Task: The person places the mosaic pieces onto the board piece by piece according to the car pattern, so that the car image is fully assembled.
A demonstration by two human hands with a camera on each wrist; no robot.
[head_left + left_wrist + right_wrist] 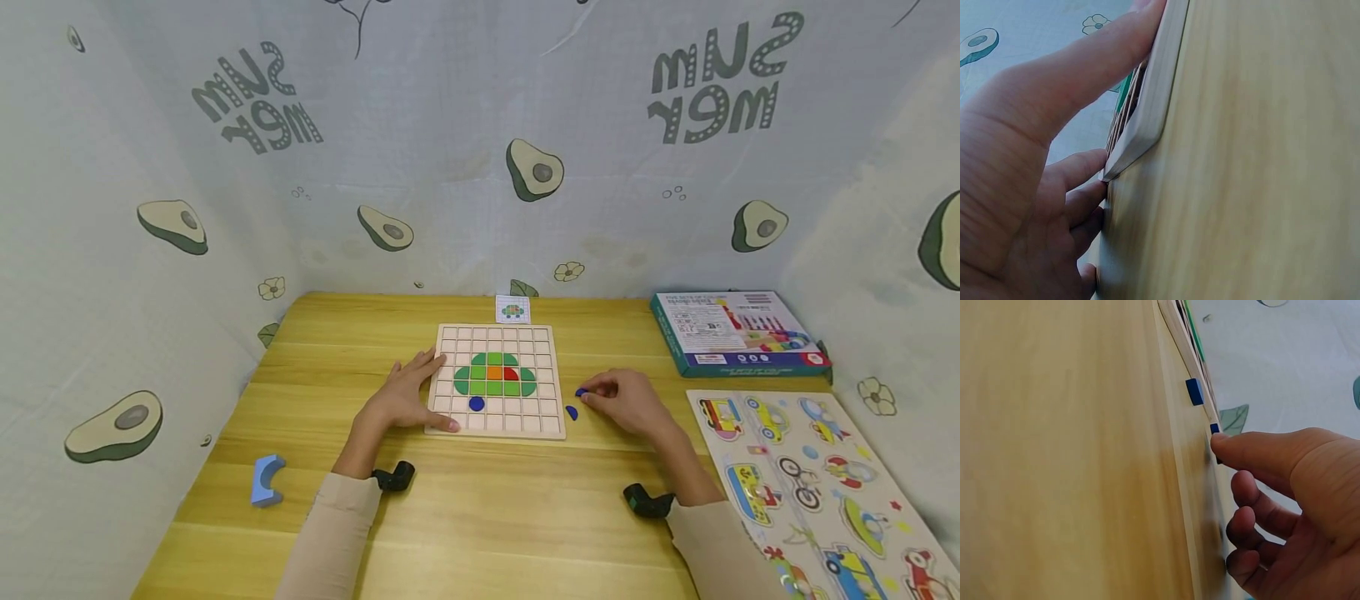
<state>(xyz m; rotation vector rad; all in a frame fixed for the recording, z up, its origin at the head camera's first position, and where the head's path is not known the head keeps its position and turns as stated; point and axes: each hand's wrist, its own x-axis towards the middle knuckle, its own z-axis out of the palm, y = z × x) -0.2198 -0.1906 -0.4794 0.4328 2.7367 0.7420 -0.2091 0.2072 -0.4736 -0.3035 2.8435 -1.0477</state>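
A square wooden grid board point(517, 422) lies on the table with a pattern of green, orange, red and blue pieces on it. Below the green pieces is a blue round shape point(477, 403). Spread along the board's left side, my left hand point(403, 395) has its thumb on the front-left corner and fingertips at the left edge. My right hand point(626, 402), just right of the board, pinches a small blue half-round piece point(581, 392) between thumb and finger. A second blue half-round piece point(1194, 392) lies on the table between that hand and the board.
Behind the board lies a small picture card point(513, 310) with a similar pattern. A boxed set point(738, 333) stands at the back right, above a vehicle puzzle board point(810, 483). A light blue arch block point(266, 481) lies at left. Printed cloth point(450, 167) hangs around the table.
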